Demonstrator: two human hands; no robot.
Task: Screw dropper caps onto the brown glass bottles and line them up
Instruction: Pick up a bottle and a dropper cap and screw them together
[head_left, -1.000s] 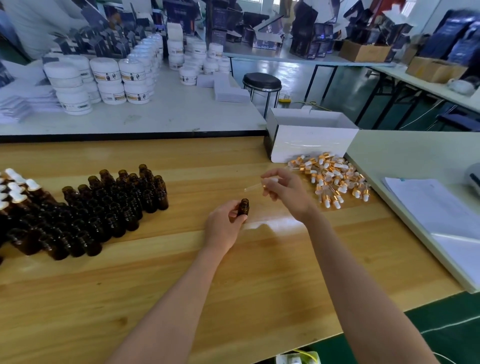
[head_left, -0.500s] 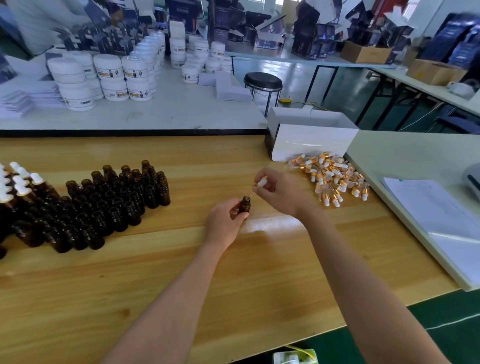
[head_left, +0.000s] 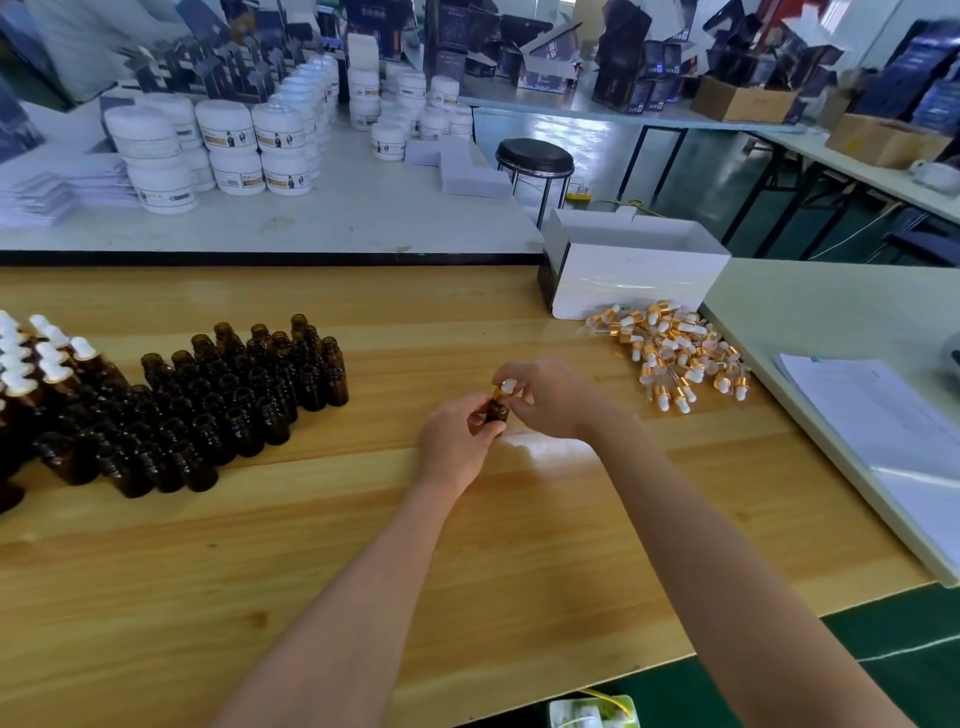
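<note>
Our left hand (head_left: 457, 441) grips the brown bottle (head_left: 497, 412) upright over the middle of the bench (head_left: 311, 545). Our right hand (head_left: 550, 397), just beside it, pinches the dropper cap (head_left: 506, 387), which sits directly on the bottle's neck. Cap and bottle share one upright axis, so we judge the twist falls to the right hand while the left steadies the bottle.

Wooden worktable (head_left: 311, 571) under the fingers (head_left: 524, 402), white table (head_left: 337, 223) beyond them, black stool (head_left: 535, 156) farther back, green floor (head_left: 935, 675) to their right
</note>
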